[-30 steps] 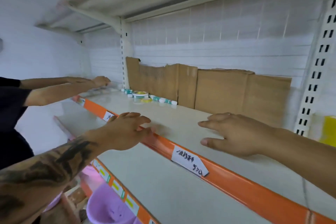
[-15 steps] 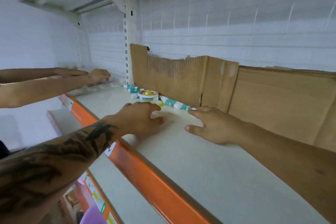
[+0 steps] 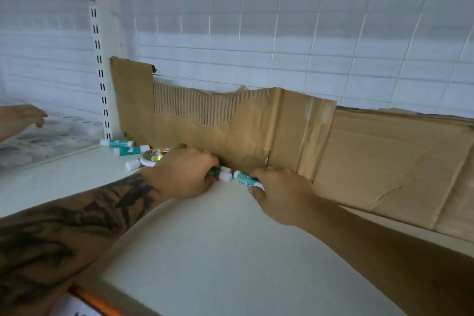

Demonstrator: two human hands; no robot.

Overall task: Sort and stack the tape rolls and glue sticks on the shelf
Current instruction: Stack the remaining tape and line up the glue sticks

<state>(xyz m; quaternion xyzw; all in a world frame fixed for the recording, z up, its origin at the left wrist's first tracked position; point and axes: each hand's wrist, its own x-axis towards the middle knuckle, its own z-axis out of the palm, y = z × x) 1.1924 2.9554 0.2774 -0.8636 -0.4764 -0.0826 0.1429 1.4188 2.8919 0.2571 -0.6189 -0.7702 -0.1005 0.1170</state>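
At nine o'clock, another person's hand (image 3: 24, 117) reaches over the neighbouring shelf bay. Right of the white slotted upright (image 3: 102, 64), two teal glue sticks (image 3: 120, 143) lie near the torn cardboard sheet (image 3: 256, 133) lining the shelf's back, with a third glue stick (image 3: 133, 165) just in front of them. A tape roll (image 3: 154, 156) lies flat beside these, partly hidden by the left hand (image 3: 184, 174). That tattooed arm's hand has its grip curled round a teal glue stick (image 3: 221, 174) at the frame's centre. Toward three o'clock of it, the right hand (image 3: 279, 192) pinches another glue stick (image 3: 246, 180) between thumb and fingers, the two sticks nearly cap to cap above the white shelf (image 3: 205, 251).
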